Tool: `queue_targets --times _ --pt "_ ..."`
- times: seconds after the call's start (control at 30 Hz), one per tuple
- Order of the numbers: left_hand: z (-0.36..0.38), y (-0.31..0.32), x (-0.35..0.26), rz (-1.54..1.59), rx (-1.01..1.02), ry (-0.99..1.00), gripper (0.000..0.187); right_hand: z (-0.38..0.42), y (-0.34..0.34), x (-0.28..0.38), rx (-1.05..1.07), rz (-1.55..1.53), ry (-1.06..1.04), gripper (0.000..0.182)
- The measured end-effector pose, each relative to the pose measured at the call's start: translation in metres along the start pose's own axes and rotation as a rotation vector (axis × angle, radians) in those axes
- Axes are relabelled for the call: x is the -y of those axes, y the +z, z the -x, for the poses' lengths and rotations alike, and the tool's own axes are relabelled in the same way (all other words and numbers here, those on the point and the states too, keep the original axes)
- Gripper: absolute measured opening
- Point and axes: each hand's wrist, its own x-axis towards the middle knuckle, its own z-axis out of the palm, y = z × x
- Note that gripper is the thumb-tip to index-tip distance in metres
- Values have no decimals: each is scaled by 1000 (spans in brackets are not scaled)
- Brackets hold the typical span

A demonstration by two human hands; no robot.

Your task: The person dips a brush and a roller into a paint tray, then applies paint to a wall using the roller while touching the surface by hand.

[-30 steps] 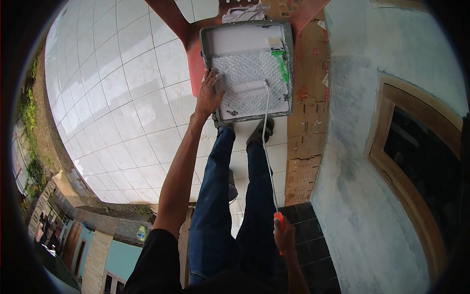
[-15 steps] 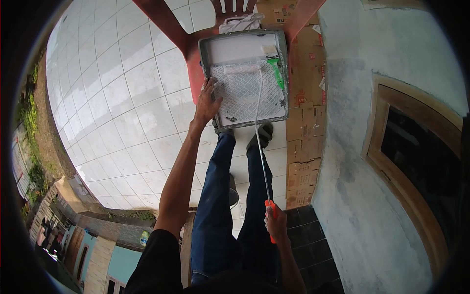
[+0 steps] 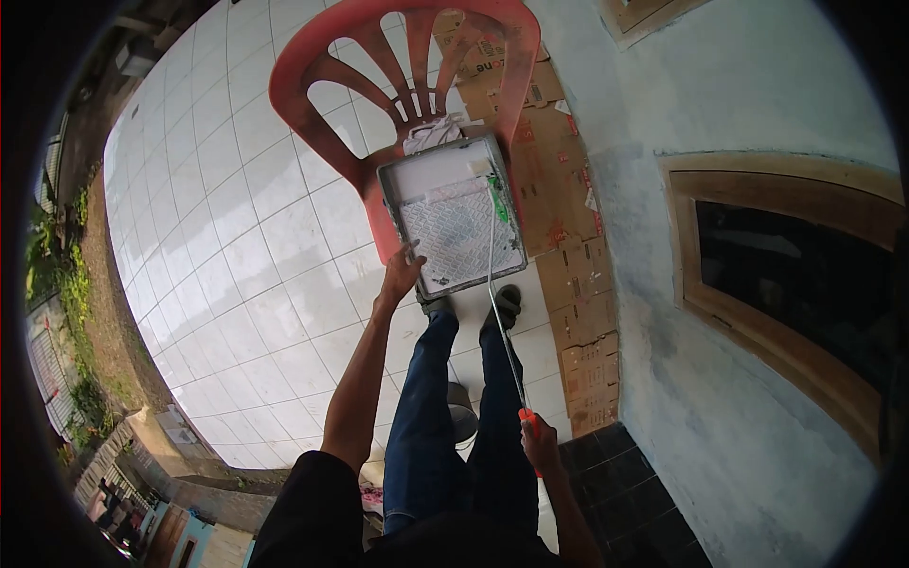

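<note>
A dark-rimmed paint tray [image 3: 519,248] rests on the seat of a red plastic chair [image 3: 287,80], with whitish paint at its far end and a textured ramp nearer me. My left hand [image 3: 404,273] grips the tray's left rim near the front corner, thumb on top. In my right hand [image 3: 540,445] is the orange handle of a paint roller [image 3: 507,336], its long metal rod reaching forward into the tray. The roller's pale sleeve lies across the tray where paint meets ramp. Beside it, along the right rim, lies a paintbrush [image 3: 500,201] with a green handle and pale bristles.
A crumpled whitish cloth [image 3: 434,133] lies behind the tray on the chair. Flattened cardboard [image 3: 559,213] covers the floor beside the painted wall [image 3: 653,398] with its wood-framed window [image 3: 691,256]. A bucket [image 3: 461,417] stands between my legs on white tiles [image 3: 256,275].
My view has tilted so that more of the chair back shows, and the tray sits lower in it. The roller sleeve has shifted slightly toward the paint end and the brush. Both hands keep their grips.
</note>
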Motion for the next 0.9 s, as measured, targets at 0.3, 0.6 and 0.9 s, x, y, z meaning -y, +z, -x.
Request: queue_targets --times 0.3,0.6,0.9 --pt "17 -1 1 -24 107 -38 54 -9 14 -4 -93 212 -174 36" --pt "50 -15 -52 -65 275 97 46 52 -11 5 -15 -99 -123 42" --pt "149 35 -159 75 368 210 39 177 -64 -58 -223 -230 -192 48"
